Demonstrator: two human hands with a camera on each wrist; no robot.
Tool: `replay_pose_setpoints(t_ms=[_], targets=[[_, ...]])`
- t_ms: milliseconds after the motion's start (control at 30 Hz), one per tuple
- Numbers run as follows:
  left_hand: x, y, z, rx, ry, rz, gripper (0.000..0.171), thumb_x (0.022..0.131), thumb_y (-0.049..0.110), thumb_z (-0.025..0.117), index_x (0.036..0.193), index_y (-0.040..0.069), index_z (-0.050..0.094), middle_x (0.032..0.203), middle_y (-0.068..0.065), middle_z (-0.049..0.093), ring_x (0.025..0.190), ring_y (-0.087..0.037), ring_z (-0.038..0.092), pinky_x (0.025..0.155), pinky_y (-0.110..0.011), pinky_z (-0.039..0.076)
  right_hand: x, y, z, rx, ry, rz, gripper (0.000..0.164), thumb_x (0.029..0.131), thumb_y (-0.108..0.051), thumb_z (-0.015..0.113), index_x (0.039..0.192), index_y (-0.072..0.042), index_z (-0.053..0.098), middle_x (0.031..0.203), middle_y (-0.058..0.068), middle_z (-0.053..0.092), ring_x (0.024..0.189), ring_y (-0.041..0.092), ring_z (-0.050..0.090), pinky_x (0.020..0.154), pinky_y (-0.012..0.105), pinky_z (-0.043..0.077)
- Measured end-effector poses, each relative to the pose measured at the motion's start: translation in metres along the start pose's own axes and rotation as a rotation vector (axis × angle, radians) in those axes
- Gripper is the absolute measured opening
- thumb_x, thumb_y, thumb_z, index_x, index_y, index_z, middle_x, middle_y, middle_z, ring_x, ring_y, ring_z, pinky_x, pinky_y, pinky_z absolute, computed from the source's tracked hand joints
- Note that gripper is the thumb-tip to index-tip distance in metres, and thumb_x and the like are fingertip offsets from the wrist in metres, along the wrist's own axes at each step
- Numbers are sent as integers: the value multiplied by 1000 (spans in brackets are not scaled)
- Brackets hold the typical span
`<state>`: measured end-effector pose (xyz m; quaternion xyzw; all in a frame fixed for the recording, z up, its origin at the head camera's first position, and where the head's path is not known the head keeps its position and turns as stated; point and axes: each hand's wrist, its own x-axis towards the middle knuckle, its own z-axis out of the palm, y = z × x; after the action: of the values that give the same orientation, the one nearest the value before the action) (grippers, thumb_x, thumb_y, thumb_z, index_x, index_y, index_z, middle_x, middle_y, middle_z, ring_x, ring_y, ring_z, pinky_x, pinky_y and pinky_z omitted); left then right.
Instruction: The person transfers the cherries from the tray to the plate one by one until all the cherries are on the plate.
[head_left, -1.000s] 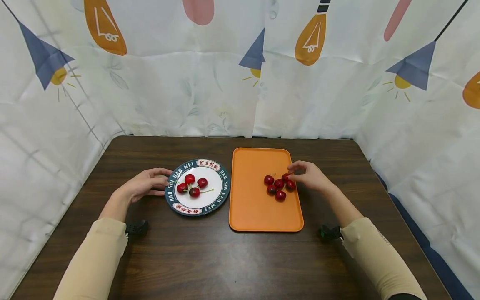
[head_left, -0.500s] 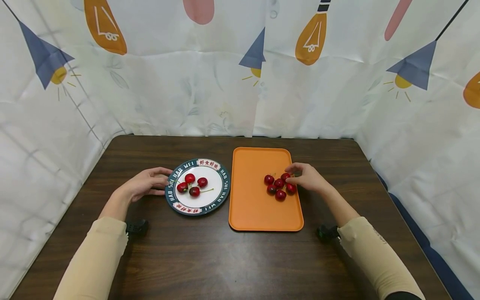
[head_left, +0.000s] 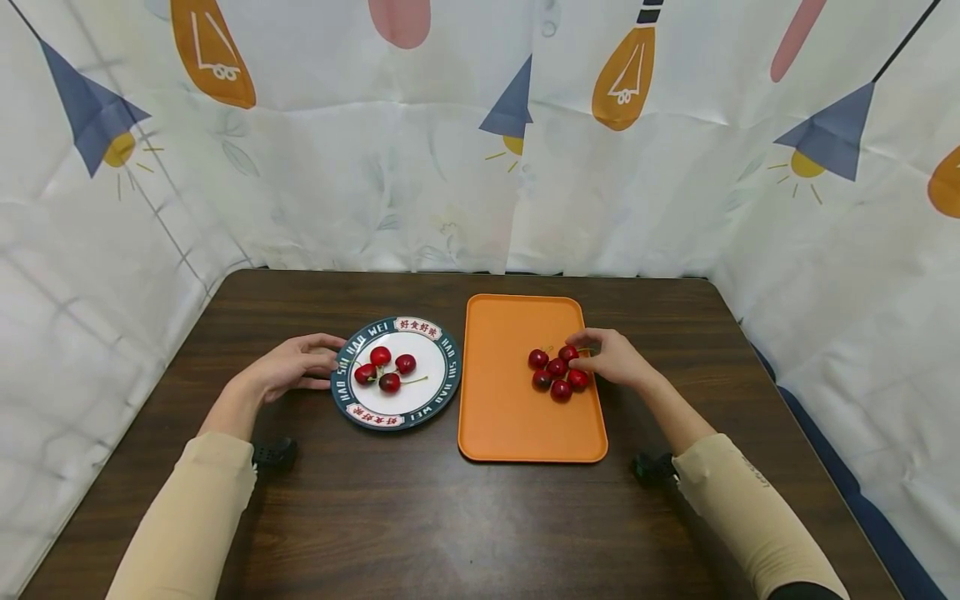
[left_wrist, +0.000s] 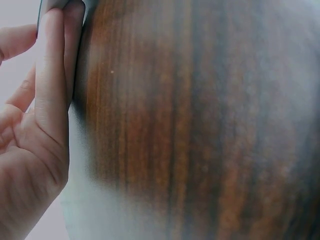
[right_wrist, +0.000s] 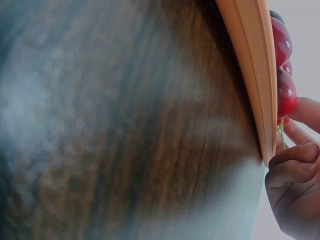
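Observation:
A round plate with a dark green lettered rim holds several red cherries, one with a long stem. At its left edge my left hand touches the rim with fairly straight fingers; the left wrist view shows these fingers against the plate's edge. On the orange tray lies a cluster of dark red cherries. From the right, my right hand pinches the upper right cherry between thumb and fingertip. The right wrist view shows its other fingers curled beside the tray's edge.
The dark wooden table carries the plate and tray side by side, with a narrow gap between them. A white curtain with printed lamps and bulbs hangs behind the table and along its sides.
My right hand has moved slightly left over the tray's edge and closed in on the upper right cherry. The cluster has shifted a little left. The left hand and plate stay put.

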<state>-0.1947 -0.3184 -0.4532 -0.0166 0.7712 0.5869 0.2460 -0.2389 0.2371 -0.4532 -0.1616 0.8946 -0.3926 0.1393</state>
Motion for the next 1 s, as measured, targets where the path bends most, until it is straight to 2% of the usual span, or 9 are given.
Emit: replay_pose_setpoints(t_ms=[333,733,833,1000], targets=[[0,0,0,0,12,-8,58,103,15,60,153,-2,36,135,-25,51,106,-25,64,91,-40,58,1,0,1,11,15,-3,37,94,-16,76,127,-3,66,126,17,65,122,37,55,104,55,47],[1,-1,0,2,10,-9,61,101,13,62,154,-2,34,133,-24,53,105,-23,65,90,-40,59,3,-10,-3,53,82,-9,37,94,-18,77,126,-3,66,123,17,64,120,36,55,101,55,47],[1,-1,0,-5,18,-14,61,101,13,62,153,-1,35,132,-23,54,104,-23,65,90,-40,59,5,-16,-4,66,90,-5,36,94,-19,77,126,-5,66,123,15,64,121,35,55,99,52,48],[1,-1,0,1,18,-8,60,101,13,62,153,-1,35,133,-24,54,105,-23,65,90,-40,59,9,-26,-2,78,93,-13,36,93,-23,78,125,-10,67,123,12,64,114,32,55,86,44,49]])
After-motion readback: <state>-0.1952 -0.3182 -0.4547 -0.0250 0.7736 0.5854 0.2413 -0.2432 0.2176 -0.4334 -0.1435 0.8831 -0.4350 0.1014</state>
